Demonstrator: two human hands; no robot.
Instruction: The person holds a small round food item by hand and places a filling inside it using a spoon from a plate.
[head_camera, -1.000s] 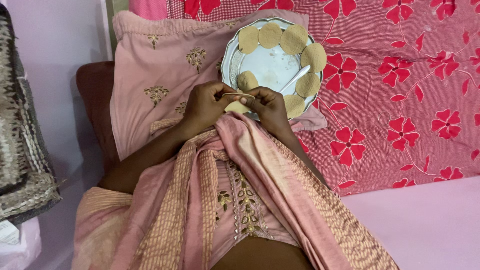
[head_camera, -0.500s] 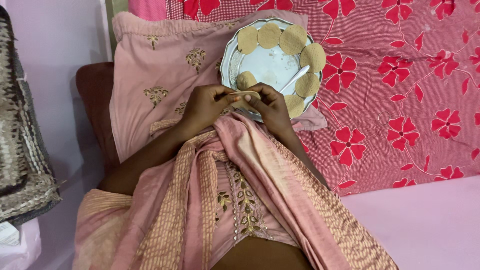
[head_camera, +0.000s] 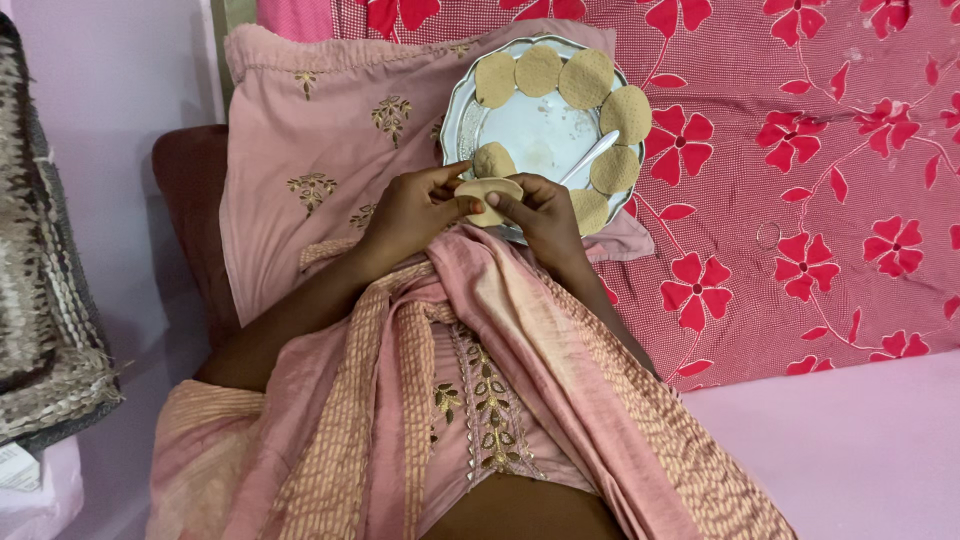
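6 flat dough discs (head_camera: 587, 78) ringing 1 steel plate (head_camera: 462, 110) from 11 to 5 o'clock. 1 dough ball (head_camera: 493, 160), 1 spoon (head_camera: 590, 157), 1 folded disc (head_camera: 487, 195).

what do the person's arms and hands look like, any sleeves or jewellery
Both forearms are bare, with no sleeve reaching the wrists. No rings, bangles or watch show on the left hand or the right hand. A pink scarf with pale gold woven stripes drapes over the right arm. The pink dress beneath has gold leaf embroidery. Nails are short, with no polish that I can see.

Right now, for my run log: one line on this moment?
left hand | right hand | both pinch dough disc | over metal plate
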